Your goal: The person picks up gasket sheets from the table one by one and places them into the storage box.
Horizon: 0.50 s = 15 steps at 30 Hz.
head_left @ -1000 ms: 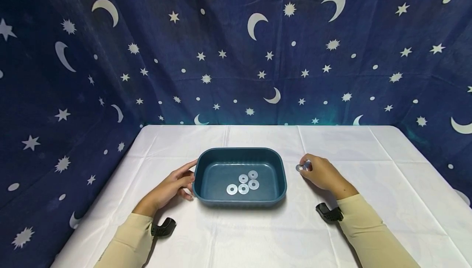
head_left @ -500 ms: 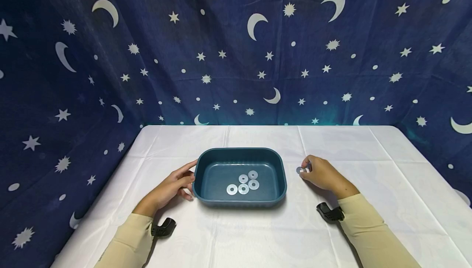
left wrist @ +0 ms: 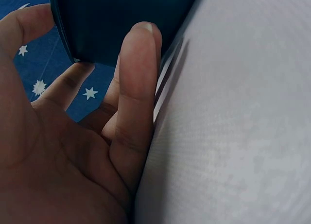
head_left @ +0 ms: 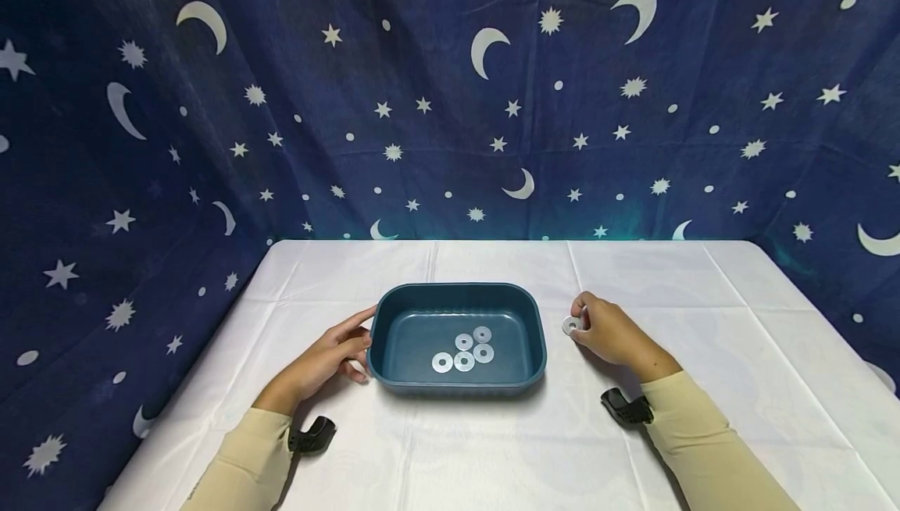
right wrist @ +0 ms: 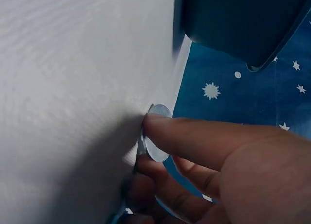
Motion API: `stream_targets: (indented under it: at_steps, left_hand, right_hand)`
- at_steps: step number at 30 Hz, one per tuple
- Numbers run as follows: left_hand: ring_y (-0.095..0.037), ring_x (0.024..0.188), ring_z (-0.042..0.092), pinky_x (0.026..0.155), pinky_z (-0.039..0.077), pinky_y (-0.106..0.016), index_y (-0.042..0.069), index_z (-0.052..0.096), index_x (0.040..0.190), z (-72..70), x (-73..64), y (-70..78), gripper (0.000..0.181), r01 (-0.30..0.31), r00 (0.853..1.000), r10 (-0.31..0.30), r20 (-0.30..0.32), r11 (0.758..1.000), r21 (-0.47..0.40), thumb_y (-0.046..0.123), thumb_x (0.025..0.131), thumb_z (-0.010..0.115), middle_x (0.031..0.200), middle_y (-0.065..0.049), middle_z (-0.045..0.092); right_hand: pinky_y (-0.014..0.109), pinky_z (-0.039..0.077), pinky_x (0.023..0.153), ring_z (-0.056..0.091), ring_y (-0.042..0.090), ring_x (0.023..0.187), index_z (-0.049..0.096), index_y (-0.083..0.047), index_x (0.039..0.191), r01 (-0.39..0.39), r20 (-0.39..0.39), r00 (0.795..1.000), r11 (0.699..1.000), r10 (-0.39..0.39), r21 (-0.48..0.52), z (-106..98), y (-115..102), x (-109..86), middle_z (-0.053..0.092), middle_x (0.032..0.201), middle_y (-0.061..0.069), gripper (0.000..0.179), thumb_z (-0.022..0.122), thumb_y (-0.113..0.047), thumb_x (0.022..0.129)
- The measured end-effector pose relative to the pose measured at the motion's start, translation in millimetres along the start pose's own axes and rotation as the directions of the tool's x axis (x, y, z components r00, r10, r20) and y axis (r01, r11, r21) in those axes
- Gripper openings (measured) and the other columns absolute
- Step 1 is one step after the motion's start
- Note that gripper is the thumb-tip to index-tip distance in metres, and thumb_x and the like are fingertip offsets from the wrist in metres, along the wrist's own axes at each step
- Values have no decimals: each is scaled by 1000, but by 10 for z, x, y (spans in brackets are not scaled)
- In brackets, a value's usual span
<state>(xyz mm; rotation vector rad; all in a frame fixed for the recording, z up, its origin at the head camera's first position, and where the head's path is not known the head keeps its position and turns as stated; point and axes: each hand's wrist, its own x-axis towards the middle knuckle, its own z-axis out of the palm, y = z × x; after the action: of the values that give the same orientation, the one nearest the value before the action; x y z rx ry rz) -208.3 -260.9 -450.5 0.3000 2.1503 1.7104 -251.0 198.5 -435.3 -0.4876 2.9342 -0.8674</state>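
A dark blue rectangular tub [head_left: 404,339] stands on the white-covered table in the head view. Several flat metal washers [head_left: 442,362] lie on its floor, front and right of centre. My left hand [head_left: 325,356] is at the tub's left end, its loosely spread fingers touching the outer wall; in the left wrist view the fingers [left wrist: 138,73] lie against or beside the tub. Right of the tub, my right hand [head_left: 615,333] pinches a washer [head_left: 566,325] low over the cloth. The right wrist view shows the thumb across this washer [right wrist: 157,154]; another shiny edge behind it is partly hidden.
White cloth [head_left: 478,448] with fold creases covers the table. A dark blue curtain [head_left: 450,159] with moons and stars hangs behind and at the sides. Black bands [head_left: 312,434] sit at both wrists. A gap of white cloth separates the tub from the right hand.
The washer in my right fingers has tilted and now shows more of its face. That hand has shifted only slightly; the left hand and tub stay in place.
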Motion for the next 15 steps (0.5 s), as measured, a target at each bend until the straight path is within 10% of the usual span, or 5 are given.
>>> stream_targets:
  at_steps: [15]
  left_hand:
    - [-17,77,66,67,63,-36,12,19,161,-3,3,-5,65,-13,1000,13,5,1000,-2,25,104,50,115,-12,47]
  right_hand:
    - [30,41,63,48,16,67,57,-7,96,6,27,1000,1000,-6,3,-56,-134,-26,53,74,3,12,60,4,90]
